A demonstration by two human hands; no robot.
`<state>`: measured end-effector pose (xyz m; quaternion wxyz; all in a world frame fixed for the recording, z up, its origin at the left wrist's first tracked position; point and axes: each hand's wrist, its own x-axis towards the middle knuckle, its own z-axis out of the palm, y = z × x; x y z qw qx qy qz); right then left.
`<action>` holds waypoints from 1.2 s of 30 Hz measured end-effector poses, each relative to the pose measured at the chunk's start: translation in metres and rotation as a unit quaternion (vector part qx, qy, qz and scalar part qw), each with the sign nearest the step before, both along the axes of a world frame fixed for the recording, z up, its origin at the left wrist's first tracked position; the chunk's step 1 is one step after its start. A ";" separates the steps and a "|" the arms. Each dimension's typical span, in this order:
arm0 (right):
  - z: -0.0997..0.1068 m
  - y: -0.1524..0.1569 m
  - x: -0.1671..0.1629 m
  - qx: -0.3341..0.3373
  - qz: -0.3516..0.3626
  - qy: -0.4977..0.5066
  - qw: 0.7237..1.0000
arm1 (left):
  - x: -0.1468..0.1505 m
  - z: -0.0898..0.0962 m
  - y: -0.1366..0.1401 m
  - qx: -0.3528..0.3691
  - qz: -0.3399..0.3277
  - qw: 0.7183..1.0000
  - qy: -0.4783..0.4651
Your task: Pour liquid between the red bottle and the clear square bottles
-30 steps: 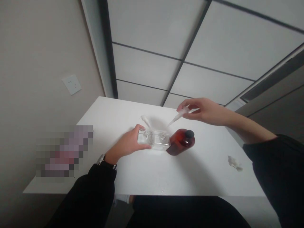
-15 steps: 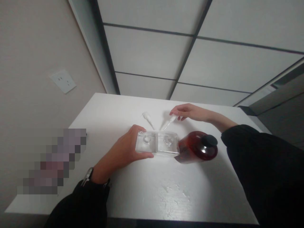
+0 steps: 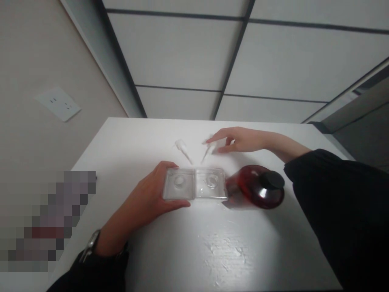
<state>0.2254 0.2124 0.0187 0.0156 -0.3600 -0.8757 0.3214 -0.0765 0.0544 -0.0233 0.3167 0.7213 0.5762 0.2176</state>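
Observation:
My left hand (image 3: 152, 192) is wrapped round the left end of a clear two-compartment container (image 3: 195, 194), which has a round neck opening on each half. Behind it, my right hand (image 3: 232, 140) has its fingers spread around a white pump head (image 3: 210, 148) on the table. Whether a fingertip touches that pump head is hard to make out. A second white pump head (image 3: 182, 147) lies to the left, its thin stem pointing toward the container. Close to the container's right end stands a dark red bottle (image 3: 253, 188) with a black cap.
Everything rests on a white table (image 3: 164, 251). Shiny wet-looking marks (image 3: 226, 253) show on its near part. A panelled white surface (image 3: 179, 48) rises behind, and a wall with a socket (image 3: 59, 103) is at the left. A blurred-out patch covers the left edge.
My right hand has opened from its pinch on the right pump head, which now lies lower on the table. The camera view has shifted slightly; my left hand keeps its hold.

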 end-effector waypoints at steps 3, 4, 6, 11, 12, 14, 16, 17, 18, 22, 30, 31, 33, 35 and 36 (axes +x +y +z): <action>0.022 -0.022 0.008 0.040 -0.065 -0.016 0.997 | 0.000 -0.001 0.001 0.007 -0.003 1.000 -0.008; 0.030 -0.032 0.012 0.045 -0.092 -0.011 0.995 | 0.000 -0.002 0.001 0.009 -0.007 1.000 -0.010; 0.042 -0.056 0.018 0.040 -0.135 0.040 0.989 | -0.001 -0.005 0.003 0.014 -0.013 1.000 -0.013; 0.036 -0.126 0.026 0.042 -0.197 0.247 0.948 | -0.005 -0.010 0.006 0.063 -0.031 0.996 -0.057; 0.028 -0.138 0.024 0.044 -0.205 0.269 0.940 | -0.005 -0.010 0.005 0.082 -0.034 0.994 -0.071; 0.012 -0.154 0.018 0.052 -0.225 0.299 0.926 | -0.007 -0.008 0.002 0.127 -0.029 0.988 -0.079; -0.003 -0.161 0.012 0.070 -0.264 0.322 0.906 | -0.008 -0.004 -0.003 0.172 -0.020 0.983 -0.053; -0.008 -0.163 0.010 0.079 -0.288 0.329 0.896 | -0.008 -0.002 -0.006 0.190 -0.019 0.981 -0.035; -0.012 -0.164 0.011 0.088 -0.308 0.335 0.886 | -0.009 0.001 -0.010 0.205 -0.020 0.978 -0.019; -0.013 -0.173 0.025 0.115 -0.364 0.348 0.856 | -0.007 0.019 -0.027 0.236 -0.033 0.971 0.010; -0.009 -0.218 0.036 0.102 -0.351 0.378 0.851 | 0.059 0.086 -0.060 0.249 -0.140 0.958 0.008; -0.011 -0.221 0.033 0.097 -0.342 0.384 0.852 | 0.072 0.092 -0.062 0.240 -0.166 0.956 -0.001; -0.015 -0.227 0.025 0.088 -0.322 0.402 0.853 | 0.095 0.099 -0.063 0.226 -0.212 0.951 -0.019; -0.019 -0.232 0.018 0.082 -0.302 0.425 0.849 | 0.113 0.101 -0.062 0.215 -0.248 0.944 -0.032; -0.022 -0.234 0.014 0.079 -0.293 0.437 0.847 | 0.119 0.100 -0.060 0.210 -0.262 0.941 -0.035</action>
